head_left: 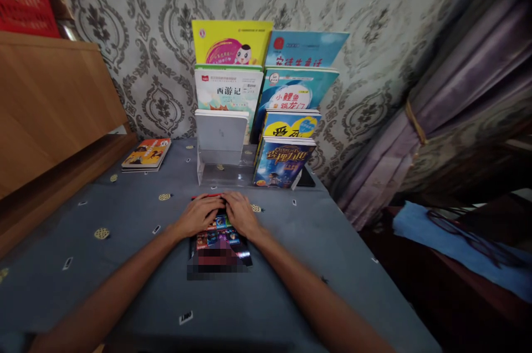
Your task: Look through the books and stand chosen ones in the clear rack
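Note:
A colourful book (219, 245) lies flat on the grey table (124, 242) in front of me. My left hand (200, 214) and my right hand (241, 213) both rest on its far end, side by side, fingers curled over the top edge. Just beyond them stands a clear tiered book stand (222, 170) against the wall. It holds several upright books, among them a white one (220, 131) at the front left and a dark blue one (282, 162) at the front right.
A small stack of orange-covered books (147, 154) lies at the table's far left. A wooden headboard (45, 103) runs along the left. Purple curtains (449, 103) hang on the right, above a blue cloth (457, 247) past the table's right edge.

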{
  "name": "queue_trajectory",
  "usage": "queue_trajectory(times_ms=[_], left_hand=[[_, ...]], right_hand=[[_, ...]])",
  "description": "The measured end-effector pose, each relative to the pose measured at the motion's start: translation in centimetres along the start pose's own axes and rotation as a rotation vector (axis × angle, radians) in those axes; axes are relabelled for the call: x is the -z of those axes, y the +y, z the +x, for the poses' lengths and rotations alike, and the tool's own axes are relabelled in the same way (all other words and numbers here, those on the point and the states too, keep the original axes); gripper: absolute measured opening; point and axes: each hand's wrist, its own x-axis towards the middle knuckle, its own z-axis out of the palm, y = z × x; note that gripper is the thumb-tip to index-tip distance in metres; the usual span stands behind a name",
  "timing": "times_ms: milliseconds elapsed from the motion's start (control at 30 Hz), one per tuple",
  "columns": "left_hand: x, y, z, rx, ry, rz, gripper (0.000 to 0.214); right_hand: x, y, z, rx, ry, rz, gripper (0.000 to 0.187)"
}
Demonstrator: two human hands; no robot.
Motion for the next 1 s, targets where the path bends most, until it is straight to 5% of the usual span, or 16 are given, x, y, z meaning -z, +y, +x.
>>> queue_trajectory(times_ms=[167, 567, 1000], left_hand=[[0.8, -0.3, -0.4, -0.014, 0.000, 0.149, 0.034], [4.0, -2.8, -1.6, 0.352, 0.004, 0.220, 0.033], [3.8, -3.3, -1.7, 0.325, 0.021, 0.159, 0.034]], right_hand=[[0.0, -0.1, -0.1, 0.018, -0.011, -0.049, 0.037], [0.1, -0.1, 0.0, -0.055, -0.019, -0.037, 0.036], [0.8, -0.5, -0.2, -0.150, -0.014, -0.084, 0.034]])
